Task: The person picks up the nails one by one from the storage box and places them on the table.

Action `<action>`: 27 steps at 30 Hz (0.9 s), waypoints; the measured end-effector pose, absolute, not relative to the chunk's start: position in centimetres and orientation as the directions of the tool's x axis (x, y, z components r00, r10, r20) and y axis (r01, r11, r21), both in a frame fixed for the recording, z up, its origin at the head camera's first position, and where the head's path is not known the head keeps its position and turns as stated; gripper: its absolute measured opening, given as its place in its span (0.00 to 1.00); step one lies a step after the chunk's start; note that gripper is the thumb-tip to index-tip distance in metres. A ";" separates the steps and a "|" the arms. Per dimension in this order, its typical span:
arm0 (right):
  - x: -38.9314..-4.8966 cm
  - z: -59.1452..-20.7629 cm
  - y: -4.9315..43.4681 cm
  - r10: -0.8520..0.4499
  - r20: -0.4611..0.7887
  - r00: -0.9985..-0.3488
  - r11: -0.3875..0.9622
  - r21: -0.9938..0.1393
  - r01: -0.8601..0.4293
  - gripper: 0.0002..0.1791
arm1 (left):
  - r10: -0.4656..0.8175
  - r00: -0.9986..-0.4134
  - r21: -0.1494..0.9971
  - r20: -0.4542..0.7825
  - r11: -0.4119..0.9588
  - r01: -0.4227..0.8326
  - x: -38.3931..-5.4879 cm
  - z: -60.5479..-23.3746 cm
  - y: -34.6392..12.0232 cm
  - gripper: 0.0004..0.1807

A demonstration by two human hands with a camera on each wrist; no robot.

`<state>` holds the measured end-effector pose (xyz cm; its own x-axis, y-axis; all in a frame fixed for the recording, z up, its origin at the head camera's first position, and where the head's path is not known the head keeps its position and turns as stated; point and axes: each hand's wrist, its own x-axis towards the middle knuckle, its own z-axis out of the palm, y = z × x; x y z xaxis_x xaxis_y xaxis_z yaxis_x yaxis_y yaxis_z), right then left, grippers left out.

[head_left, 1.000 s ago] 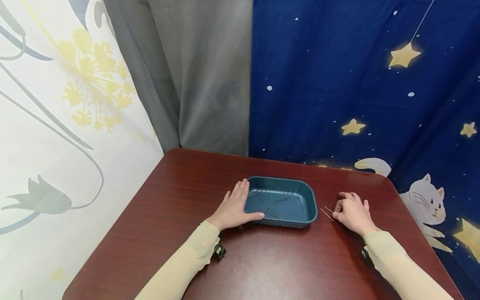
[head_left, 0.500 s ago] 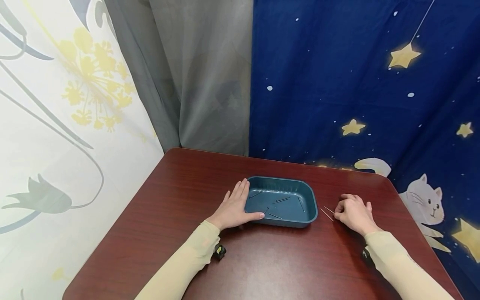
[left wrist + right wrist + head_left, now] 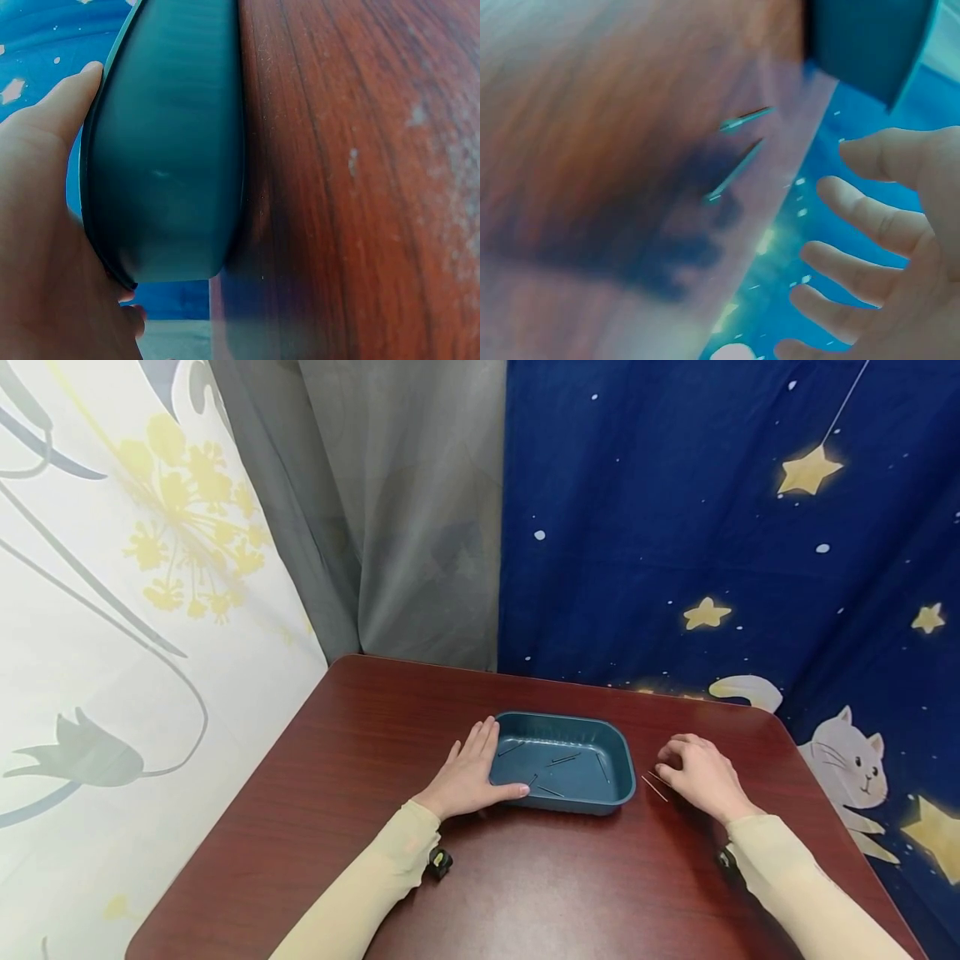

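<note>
Reddish wood (image 3: 555,893) bore the tray (image 3: 581,807), the left hand (image 3: 468,778) spread wide against it, the right hand (image 3: 703,774) loose-fingered near two nails (image 3: 737,169)

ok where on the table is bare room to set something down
Bare tabletop lies between the sleeves, nearer than the teal tray, and left of the left hand. Crowded: between tray and right hand, where two nails lie; the tray holds more nails.
</note>
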<state>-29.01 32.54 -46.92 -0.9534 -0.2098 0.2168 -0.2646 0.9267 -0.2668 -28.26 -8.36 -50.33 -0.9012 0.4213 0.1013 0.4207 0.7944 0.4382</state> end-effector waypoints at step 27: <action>-32.8 -46.6 23.7 -0.622 0.275 -0.733 0.781 0.151 -0.606 0.11 | 0.418 -0.902 0.440 0.106 0.794 0.419 -28.7 -50.5 -8.3 0.69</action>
<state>-32.77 23.67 -46.56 -0.7330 -0.6220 0.2753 -0.6061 0.7810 0.1509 -28.65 -8.35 -50.51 -0.9024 0.4176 0.1057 0.4191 0.7943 0.4398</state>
